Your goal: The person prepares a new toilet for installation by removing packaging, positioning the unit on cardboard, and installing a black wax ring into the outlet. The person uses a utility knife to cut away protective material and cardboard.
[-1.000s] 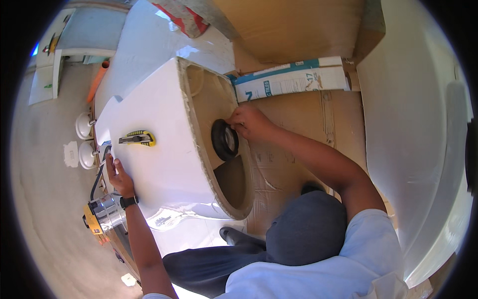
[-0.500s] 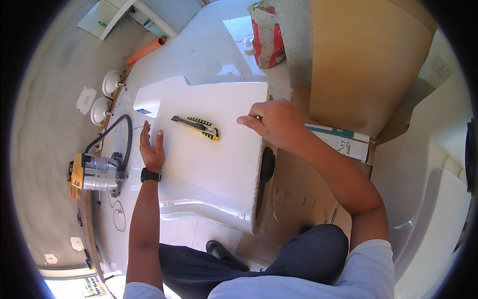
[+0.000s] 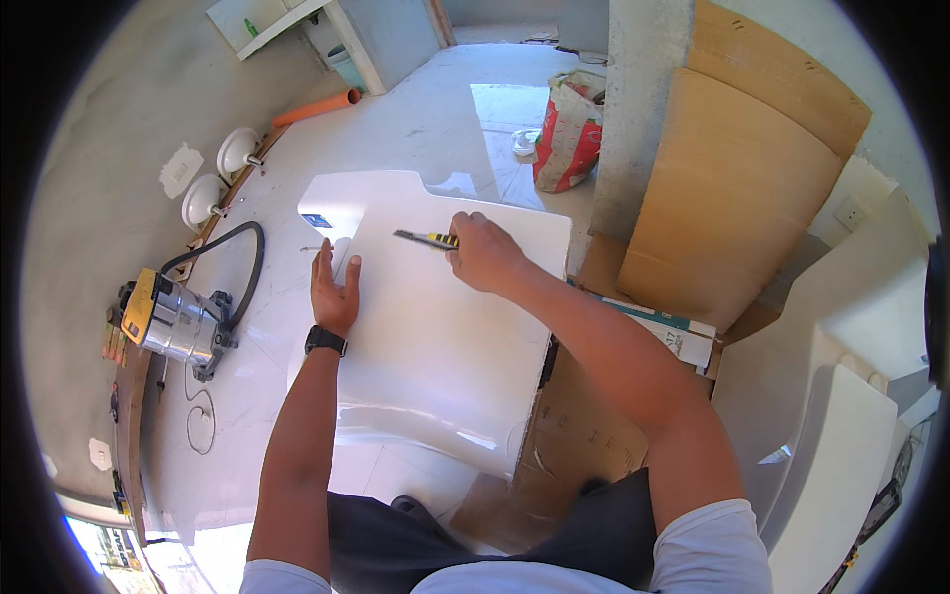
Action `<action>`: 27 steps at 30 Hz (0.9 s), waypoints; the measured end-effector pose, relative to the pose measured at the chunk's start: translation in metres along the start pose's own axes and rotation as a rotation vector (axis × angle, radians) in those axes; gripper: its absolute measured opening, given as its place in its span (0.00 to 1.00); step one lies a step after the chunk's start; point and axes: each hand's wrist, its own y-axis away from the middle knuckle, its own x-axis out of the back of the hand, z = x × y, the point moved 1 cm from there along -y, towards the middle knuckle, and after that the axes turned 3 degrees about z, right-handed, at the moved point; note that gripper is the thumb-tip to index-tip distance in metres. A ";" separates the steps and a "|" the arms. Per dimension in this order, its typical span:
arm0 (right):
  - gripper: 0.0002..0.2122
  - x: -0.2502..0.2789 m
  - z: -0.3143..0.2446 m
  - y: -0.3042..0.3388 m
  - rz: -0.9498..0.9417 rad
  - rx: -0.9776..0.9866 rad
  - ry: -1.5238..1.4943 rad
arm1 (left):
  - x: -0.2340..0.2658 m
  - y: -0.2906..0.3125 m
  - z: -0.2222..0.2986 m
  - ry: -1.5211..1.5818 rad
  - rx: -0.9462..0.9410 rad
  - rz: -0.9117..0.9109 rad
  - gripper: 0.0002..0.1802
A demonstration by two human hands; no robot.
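A large glossy white bathroom fixture [image 3: 445,346] stands in front of me, with a blue sticker on its far left part. Gripped in my right hand [image 3: 483,251] is a yellow-and-black snap-off utility knife [image 3: 427,240], held over the fixture's smooth surface. Its blade end points left; the fingers hide most of the handle. My left hand [image 3: 334,294], a black watch on its wrist, rests at the fixture's left side with fingers stretched out and nothing held.
A steel-and-yellow shop vacuum [image 3: 178,319] with a black hose stands left. Flattened cardboard [image 3: 737,188] leans at the far right, near a red-and-white sack [image 3: 568,139]. Another white fixture [image 3: 807,455] stands close on my right. An orange pipe [image 3: 317,106] lies along the wall.
The utility knife lay on the white fixture earlier; now my right hand has moved left and grasped it. The view has shifted, showing more of the room's far end.
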 end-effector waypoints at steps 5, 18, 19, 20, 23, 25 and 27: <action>0.17 0.094 0.113 0.051 0.321 -0.123 -0.376 | -0.001 0.000 -0.002 0.047 0.034 0.012 0.40; 0.21 0.009 0.242 0.107 0.449 -0.451 -0.969 | -0.006 -0.003 -0.006 -0.115 0.048 -0.067 0.43; 0.22 0.006 0.244 0.103 0.461 -0.473 -0.948 | -0.007 -0.004 -0.006 -0.123 0.079 -0.070 0.43; 0.24 0.003 0.245 0.098 0.486 -0.460 -0.889 | -0.007 -0.004 -0.006 -0.144 0.083 -0.077 0.44; 0.28 -0.004 0.245 0.086 0.539 -0.430 -0.737 | -0.010 -0.005 -0.004 -0.188 0.034 -0.117 0.44; 0.30 -0.007 0.246 0.079 0.556 -0.431 -0.663 | -0.011 -0.005 -0.003 -0.201 0.014 -0.136 0.44; 0.28 -0.008 0.247 0.073 0.565 -0.405 -0.687 | -0.011 -0.005 -0.001 -0.204 0.016 -0.156 0.43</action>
